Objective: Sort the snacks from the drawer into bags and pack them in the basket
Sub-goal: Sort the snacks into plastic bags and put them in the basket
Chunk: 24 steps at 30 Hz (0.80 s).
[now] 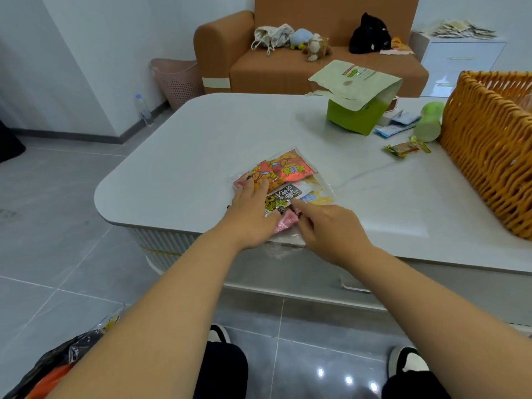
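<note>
The clear bag of snacks [283, 185] lies flat on the worktop [201, 145], well left of the wicker basket [486, 145], long axis running away from the person; left hand [250, 217] presses flat-fingered, right hand [331, 228] pinches its near edge.

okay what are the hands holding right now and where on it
Both are on the clear bag of snacks on the table: the left hand presses flat on its near left part, the right hand pinches its near edge.

A brown sofa [288, 64] stands beyond the table — soft toys [311, 44] (and a black bag [370, 34]) on it — pink bin [178, 82] far left.
</note>
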Motion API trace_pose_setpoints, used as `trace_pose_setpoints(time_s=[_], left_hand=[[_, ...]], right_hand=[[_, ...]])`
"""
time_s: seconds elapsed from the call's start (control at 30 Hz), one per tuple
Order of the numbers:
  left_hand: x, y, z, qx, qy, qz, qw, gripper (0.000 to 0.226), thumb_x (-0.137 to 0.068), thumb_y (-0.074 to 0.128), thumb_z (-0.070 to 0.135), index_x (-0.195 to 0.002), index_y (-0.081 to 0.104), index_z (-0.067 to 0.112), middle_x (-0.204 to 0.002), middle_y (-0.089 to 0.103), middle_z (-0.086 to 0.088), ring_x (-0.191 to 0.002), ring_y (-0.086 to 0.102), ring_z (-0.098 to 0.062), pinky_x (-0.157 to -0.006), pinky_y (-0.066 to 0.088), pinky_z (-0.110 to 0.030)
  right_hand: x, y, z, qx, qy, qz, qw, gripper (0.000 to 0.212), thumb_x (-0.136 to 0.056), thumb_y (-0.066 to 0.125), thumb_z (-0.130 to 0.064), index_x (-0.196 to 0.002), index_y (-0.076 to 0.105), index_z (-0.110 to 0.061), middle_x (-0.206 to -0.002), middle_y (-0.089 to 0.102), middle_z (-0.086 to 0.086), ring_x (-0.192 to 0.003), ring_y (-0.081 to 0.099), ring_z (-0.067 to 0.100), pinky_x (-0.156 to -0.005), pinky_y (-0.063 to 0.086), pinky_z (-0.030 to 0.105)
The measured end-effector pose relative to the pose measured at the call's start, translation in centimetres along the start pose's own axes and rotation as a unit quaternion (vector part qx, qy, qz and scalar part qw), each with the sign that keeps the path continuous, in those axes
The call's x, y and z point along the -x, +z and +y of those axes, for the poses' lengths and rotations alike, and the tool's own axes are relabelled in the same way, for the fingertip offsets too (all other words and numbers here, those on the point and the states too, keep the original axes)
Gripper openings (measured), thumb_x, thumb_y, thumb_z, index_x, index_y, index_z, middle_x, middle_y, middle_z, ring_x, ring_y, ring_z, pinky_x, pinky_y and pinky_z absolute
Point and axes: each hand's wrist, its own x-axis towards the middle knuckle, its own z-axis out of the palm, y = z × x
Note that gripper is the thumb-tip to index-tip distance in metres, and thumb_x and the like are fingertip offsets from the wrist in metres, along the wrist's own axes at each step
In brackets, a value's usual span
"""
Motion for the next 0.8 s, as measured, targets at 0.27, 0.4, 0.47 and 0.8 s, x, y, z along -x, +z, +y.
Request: trace_pose_setpoints(time_s=[0.27, 0.4, 0.47, 0.8], left_hand=[[0.4, 1.2, 2.2, 0.023, -0.033, 0.019, 0.999, 0.090, -0.094, 0.046, 0.056, -0.156, -0.007, 0.019, -0.160, -0.024, -0.012, -0.144, -0.029, -0.032, -0.120, -0.009, -0.046], [0.1, 2.5, 4.0, 0.032, -0.052, 0.013, 0.998, 0.117, -0.080, 0.060, 0.068, -0.154, -0.016, 0.020, -0.157, -0.032, -0.012, -0.141, -0.034, -0.038, -0.120, -0.008, -0.051], [-0.2, 2.9, 4.4, 0.019, -0.051, 0.009, 0.998, 0.125, -0.075, 0.066, 0.068, -0.153, -0.019, 0.020, -0.156, -0.034, -0.012, -0.140, -0.034, -0.039, -0.120, -0.007, -0.052], [-2.3, 5.1, 5.9, 0.014, -0.040, 0.119, 0.992, 0.103, -0.084, 0.069, 0.037, -0.155, -0.005, 0.023, -0.161, -0.015, -0.002, -0.147, -0.018, -0.035, -0.120, 0.009, -0.046]], right_hand=[[0.3, -5.3, 8.4, -0.119, 0.150, 0.110, 0.975, 0.023, -0.082, 0.054, -0.014, -0.091, 0.075, -0.010, -0.052, 0.054, 0.002, -0.050, 0.047, 0.013, -0.058, 0.043, 0.019], [0.1, -4.4, 14.0, -0.062, 0.302, 0.042, 0.950, 0.036, -0.089, 0.059, -0.013, -0.125, 0.056, -0.014, -0.096, 0.058, 0.007, -0.080, 0.055, 0.022, -0.076, 0.047, 0.036], [-0.3, -3.4, 16.1, -0.028, 0.369, 0.024, 0.929, 0.047, -0.091, 0.058, -0.022, -0.136, 0.046, -0.015, -0.128, 0.046, 0.010, -0.103, 0.055, 0.027, -0.089, 0.047, 0.040], [-6.8, 0.2, 20.5, 0.115, 0.337, -0.134, 0.925, 0.052, -0.096, 0.036, -0.052, -0.135, 0.048, -0.020, -0.162, 0.002, 0.006, -0.147, -0.005, 0.032, -0.116, 0.004, 0.053]])
